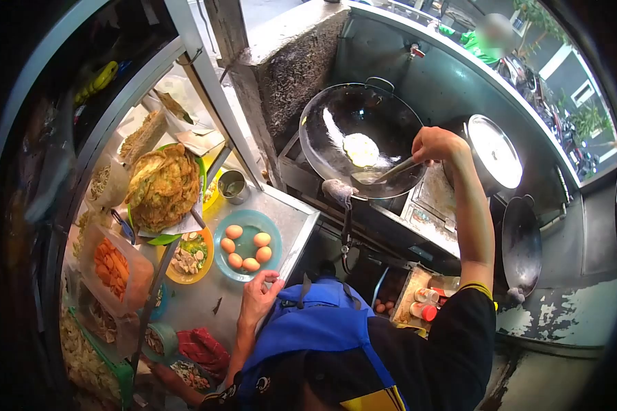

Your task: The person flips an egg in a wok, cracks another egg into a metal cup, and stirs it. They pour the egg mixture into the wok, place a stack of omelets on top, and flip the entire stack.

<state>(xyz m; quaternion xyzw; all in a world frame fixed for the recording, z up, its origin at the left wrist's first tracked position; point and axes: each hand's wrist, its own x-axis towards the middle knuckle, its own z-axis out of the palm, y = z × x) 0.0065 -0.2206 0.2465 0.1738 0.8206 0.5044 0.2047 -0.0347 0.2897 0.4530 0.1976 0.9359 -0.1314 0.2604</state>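
Observation:
My right hand (pixel 437 145) grips the handle of a metal spatula (pixel 391 172) over the black wok (pixel 329 113). The spatula's blade is low in the wok, just beside a round, pale egg-like piece (pixel 360 149). My left hand (pixel 260 293) is at the counter's edge, fingers loosely bent and apart, with nothing in it. Near its fingertips is a blue plate (pixel 248 220) with several brown eggs (pixel 261 239).
Left: fried food (pixel 164 188), an orange bowl (pixel 190 257), carrots (pixel 110 267) and a metal cup (pixel 234 187). Right: a lidded pot (pixel 493 151), a second wok (pixel 521 243) and red-capped jars (pixel 424 311). Another forearm (pixel 175 383) shows lower left; a person in green stands outside.

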